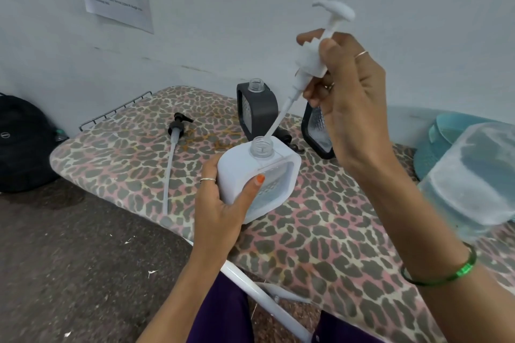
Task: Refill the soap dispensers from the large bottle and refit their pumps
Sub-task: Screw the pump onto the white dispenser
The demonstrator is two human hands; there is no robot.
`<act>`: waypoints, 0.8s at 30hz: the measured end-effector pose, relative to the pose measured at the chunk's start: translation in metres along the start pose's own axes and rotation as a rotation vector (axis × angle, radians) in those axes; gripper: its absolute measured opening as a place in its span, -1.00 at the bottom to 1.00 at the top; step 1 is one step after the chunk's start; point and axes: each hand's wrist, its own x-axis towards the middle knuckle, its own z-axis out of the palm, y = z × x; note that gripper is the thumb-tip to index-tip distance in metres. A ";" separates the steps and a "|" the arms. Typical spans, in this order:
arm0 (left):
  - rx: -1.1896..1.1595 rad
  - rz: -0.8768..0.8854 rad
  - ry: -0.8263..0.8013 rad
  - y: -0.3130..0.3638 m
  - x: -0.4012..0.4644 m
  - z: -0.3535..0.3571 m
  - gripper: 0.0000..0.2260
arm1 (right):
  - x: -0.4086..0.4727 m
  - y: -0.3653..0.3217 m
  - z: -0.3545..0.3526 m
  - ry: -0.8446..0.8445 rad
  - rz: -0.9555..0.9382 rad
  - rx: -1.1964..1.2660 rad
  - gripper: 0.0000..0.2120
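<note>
Head view: white dispenser [259,175] uncapped, neck clear.

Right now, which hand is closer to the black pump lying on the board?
The left hand. It grips the white dispenser, just right of the black pump. The right hand is farther right and raised, holding the white pump.

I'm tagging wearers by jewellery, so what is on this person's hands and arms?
Both forearms are bare, with no sleeves showing. The left hand has a thin silver-coloured ring and orange polish on the thumbnail. The right hand has a thin ring, and a shiny green bangle circles its wrist.
</note>
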 end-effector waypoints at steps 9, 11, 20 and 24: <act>0.009 -0.004 -0.003 -0.001 0.000 0.000 -0.56 | -0.017 0.023 0.005 -0.216 0.090 -0.232 -0.79; 0.011 -0.003 0.001 -0.001 0.001 -0.001 -0.58 | -0.020 0.026 0.005 -0.251 0.102 -0.266 -0.79; -0.018 0.000 -0.010 -0.002 0.002 -0.001 -0.58 | -0.017 0.028 0.001 -0.333 0.122 -0.264 -0.77; -0.033 -0.007 -0.010 -0.002 0.002 0.000 -0.59 | -0.019 0.036 -0.001 -0.374 0.109 -0.356 -0.74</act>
